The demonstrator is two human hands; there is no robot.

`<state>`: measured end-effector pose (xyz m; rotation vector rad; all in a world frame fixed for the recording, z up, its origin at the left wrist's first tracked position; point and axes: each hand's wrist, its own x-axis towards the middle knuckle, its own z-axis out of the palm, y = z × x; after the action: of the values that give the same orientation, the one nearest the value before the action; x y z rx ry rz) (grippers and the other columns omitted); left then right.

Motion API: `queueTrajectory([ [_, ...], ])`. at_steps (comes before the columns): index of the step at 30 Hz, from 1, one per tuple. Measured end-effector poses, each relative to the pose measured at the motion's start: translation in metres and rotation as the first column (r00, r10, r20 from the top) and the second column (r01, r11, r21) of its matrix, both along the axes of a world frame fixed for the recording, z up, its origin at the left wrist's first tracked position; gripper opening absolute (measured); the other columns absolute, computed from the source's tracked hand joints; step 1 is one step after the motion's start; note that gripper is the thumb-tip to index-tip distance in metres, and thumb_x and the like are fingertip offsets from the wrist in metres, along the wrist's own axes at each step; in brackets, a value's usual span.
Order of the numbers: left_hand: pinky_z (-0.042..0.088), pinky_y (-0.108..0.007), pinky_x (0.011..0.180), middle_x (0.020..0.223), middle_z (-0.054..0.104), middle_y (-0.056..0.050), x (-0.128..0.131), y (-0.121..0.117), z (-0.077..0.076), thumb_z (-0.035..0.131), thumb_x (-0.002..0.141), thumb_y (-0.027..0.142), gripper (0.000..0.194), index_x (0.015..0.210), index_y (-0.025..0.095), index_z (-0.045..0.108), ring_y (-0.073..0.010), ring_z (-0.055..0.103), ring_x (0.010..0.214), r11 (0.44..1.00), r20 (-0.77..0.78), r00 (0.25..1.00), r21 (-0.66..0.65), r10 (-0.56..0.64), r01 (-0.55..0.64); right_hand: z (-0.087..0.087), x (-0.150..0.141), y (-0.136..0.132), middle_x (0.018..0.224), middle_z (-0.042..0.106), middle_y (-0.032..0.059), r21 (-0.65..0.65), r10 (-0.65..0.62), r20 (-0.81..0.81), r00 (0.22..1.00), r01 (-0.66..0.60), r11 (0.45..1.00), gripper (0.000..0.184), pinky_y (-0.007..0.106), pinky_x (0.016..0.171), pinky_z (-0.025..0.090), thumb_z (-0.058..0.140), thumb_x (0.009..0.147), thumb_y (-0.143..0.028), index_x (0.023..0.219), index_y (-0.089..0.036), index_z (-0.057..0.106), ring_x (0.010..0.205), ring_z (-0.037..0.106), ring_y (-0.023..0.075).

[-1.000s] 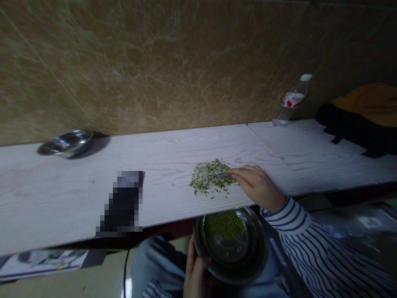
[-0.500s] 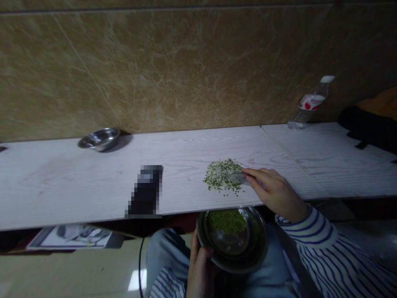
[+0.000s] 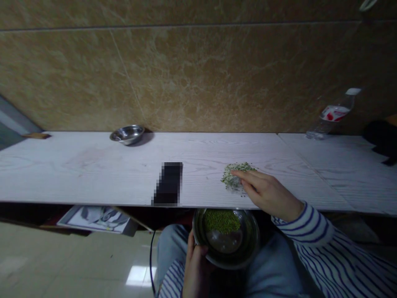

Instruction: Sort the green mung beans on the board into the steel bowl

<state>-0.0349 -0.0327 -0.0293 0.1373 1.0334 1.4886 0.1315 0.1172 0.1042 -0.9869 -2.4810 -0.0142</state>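
A metal bowl (image 3: 226, 238) partly filled with green beans (image 3: 221, 220) was held below the front edge of the counter (image 3: 93, 174), over the lap, where grains drawn off the edge could drop into it. The left hand (image 3: 197, 269) was closed on the bowl's near rim, thumb over the lip, which kept the bowl steady and level. The right hand (image 3: 268, 192) lay on the counter with its fingers stretched flat toward a small heap of mixed green and pale grains (image 3: 237, 174), the fingertips touching the heap's near side. Whether anything was pinched in that grip could not be told; the fingers were seen held close together rather than spread. The heap sat just behind the counter edge, directly above the bowl, a placement judged to keep the travel short.

A second metal bowl (image 3: 127, 134) stood against the tiled wall (image 3: 198, 74), well apart to the left. A dark flat object (image 3: 169, 184), blurred out, lay between it and the heap. A plastic bottle (image 3: 333, 116) stood far right.

Compared with half a second earlier, the heap was seen smaller and more gathered, the hand had been moved further over it, and the view had been swung left.
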Motion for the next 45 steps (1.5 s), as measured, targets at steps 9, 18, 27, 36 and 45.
queueTrajectory([
  [9,0.051,-0.037,0.074,0.128,0.060,-0.011,-0.028,-0.005,-0.003,0.059,0.067,0.025,0.078,0.142,0.031,0.038,-0.0371,0.053,0.117,0.992,0.032,0.997,-0.102,0.071,-0.068,0.005,-0.113,-0.008,0.092,0.059,0.0092,0.252,0.032,0.483,0.875,-0.174,0.952,0.039,0.037,0.070,0.033,0.040,0.095,-0.017,0.129,-0.032,0.053,0.084,0.052,0.0224],
  [18,0.050,-0.038,0.075,0.125,0.061,-0.010,-0.040,-0.004,0.000,0.056,0.063,0.025,0.083,0.142,0.030,0.034,-0.0348,0.056,0.111,0.979,0.032,0.994,-0.178,0.106,-0.098,-0.002,-0.166,-0.009,0.094,0.062,0.0104,0.214,0.027,0.591,0.806,-0.189,0.958,0.032,0.038,0.070,0.031,0.046,0.093,-0.021,0.122,-0.026,0.059,0.086,0.053,0.0248],
  [27,0.050,-0.038,0.072,0.126,0.060,-0.010,-0.034,-0.005,0.005,0.057,0.065,0.025,0.078,0.141,0.032,0.037,-0.0345,0.057,0.109,0.990,0.053,0.996,-0.120,0.078,-0.071,0.007,-0.123,0.010,0.093,0.064,0.0111,0.311,-0.059,0.487,0.871,-0.109,0.944,0.043,0.038,0.069,0.036,0.040,0.093,-0.012,0.133,-0.022,0.051,0.081,0.058,0.0236],
  [36,0.050,-0.036,0.077,0.118,0.062,-0.008,-0.007,-0.002,0.001,0.058,0.065,0.023,0.083,0.143,0.030,0.033,-0.0307,0.059,0.108,0.993,0.041,0.999,-0.112,-0.026,0.030,-0.020,0.010,0.020,0.107,0.070,0.0102,0.064,-0.121,-0.248,0.961,0.141,0.988,0.032,0.036,0.084,0.051,0.045,0.094,-0.028,0.120,-0.016,0.059,0.094,0.066,0.0215],
  [45,0.050,-0.036,0.079,0.115,0.064,-0.009,0.028,0.003,-0.007,0.063,0.062,0.025,0.081,0.139,0.026,0.039,-0.0303,0.059,0.106,0.994,0.053,0.996,-0.074,-0.072,0.076,-0.073,0.081,0.033,0.085,0.070,0.0078,-0.368,-0.415,-0.733,0.538,0.199,0.908,0.038,0.033,0.061,0.053,0.059,0.082,-0.045,0.107,-0.017,0.063,0.063,0.063,0.0166],
])
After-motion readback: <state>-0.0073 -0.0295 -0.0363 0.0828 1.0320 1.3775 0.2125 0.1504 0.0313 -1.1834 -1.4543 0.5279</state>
